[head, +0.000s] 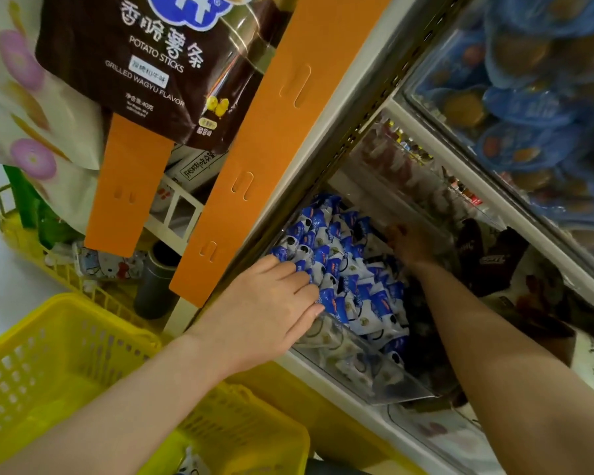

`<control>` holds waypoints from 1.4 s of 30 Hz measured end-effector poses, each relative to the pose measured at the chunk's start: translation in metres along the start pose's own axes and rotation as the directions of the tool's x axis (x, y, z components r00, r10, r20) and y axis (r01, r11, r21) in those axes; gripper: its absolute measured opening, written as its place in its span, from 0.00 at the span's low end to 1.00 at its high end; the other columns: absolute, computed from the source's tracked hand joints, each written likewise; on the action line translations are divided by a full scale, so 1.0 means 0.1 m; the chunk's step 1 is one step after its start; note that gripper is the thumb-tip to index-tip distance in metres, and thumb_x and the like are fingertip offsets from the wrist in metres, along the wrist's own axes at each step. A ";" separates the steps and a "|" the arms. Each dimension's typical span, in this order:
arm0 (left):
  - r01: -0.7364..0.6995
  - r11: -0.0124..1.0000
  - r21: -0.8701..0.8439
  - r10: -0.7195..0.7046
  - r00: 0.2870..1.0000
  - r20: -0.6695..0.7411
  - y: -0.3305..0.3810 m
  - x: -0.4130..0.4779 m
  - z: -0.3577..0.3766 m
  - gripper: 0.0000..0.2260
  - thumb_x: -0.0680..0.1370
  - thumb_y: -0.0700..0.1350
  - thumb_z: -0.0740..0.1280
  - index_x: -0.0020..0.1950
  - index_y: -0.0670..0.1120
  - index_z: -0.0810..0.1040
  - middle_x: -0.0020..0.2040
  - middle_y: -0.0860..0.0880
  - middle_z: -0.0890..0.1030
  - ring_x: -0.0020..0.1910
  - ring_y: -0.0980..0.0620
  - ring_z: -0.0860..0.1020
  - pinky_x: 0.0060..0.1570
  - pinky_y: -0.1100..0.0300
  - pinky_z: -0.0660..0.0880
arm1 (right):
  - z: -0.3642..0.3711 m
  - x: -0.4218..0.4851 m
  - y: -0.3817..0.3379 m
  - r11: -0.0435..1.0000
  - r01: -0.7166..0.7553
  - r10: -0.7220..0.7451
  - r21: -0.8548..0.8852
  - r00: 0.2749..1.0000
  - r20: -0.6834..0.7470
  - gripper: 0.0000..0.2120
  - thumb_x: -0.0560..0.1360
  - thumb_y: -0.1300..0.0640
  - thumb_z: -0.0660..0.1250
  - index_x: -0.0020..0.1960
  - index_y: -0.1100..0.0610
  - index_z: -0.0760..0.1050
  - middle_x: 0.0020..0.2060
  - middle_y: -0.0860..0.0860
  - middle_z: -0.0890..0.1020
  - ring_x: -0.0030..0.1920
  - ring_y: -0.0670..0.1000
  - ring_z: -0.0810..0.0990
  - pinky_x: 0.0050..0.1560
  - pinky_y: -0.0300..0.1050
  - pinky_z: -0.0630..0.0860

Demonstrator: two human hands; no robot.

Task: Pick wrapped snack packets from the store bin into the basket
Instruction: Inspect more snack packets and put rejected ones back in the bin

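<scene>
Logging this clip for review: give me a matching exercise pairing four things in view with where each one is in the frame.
Things:
1. left hand
2. right hand
3. yellow basket
4. potato sticks bag

Places:
A. hanging at the upper left, above the orange strips
B. at the lower left, below the left forearm
C. resting on the near edge of the pile of blue and white snack packets
D. reaching deeper into the bin, at the far side of the pile

Pairs: 1-C, 2-D, 3-B, 4-A
</scene>
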State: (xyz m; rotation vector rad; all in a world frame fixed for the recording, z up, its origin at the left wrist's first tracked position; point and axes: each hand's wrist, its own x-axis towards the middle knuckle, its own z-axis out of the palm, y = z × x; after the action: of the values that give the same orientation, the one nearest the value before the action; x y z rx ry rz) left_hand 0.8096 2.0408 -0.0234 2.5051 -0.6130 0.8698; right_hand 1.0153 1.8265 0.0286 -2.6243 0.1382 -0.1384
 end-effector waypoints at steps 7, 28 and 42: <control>-0.018 0.999 -0.033 0.017 1.000 -0.020 -0.01 0.00 -0.01 0.17 0.79 0.51 0.52 0.42 0.50 0.79 0.36 0.54 0.79 0.36 0.55 0.76 0.44 0.61 0.73 | 0.05 0.02 0.13 0.958 -0.150 0.173 -0.245 0.982 0.076 0.13 0.80 0.59 0.56 0.59 0.66 0.72 0.56 0.64 0.76 0.46 0.56 0.73 0.45 0.46 0.70; 0.086 0.996 -0.037 -0.079 0.983 0.163 0.07 -0.01 -0.13 0.22 0.80 0.53 0.44 0.55 0.51 0.77 0.51 0.53 0.80 0.51 0.55 0.76 0.61 0.58 0.68 | -0.13 -0.49 -0.43 0.982 0.141 -0.084 0.126 0.922 -0.377 0.09 0.78 0.57 0.61 0.54 0.60 0.76 0.53 0.56 0.80 0.52 0.52 0.78 0.50 0.40 0.67; 0.513 0.216 -0.831 -0.659 0.704 0.263 0.64 -0.12 -0.48 0.09 0.79 0.51 0.60 0.48 0.50 0.78 0.40 0.52 0.81 0.41 0.57 0.79 0.40 0.65 0.73 | -0.30 -2.34 -0.50 0.690 0.316 -0.503 0.651 0.857 0.116 0.09 0.75 0.65 0.64 0.46 0.52 0.78 0.39 0.45 0.82 0.39 0.42 0.79 0.43 0.34 0.77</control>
State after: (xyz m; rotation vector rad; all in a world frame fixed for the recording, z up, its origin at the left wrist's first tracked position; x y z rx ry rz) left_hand 0.7450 2.0161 0.0184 1.4339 0.0612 0.2631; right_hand 0.7840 1.8844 0.0623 -1.9363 -0.5340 0.0471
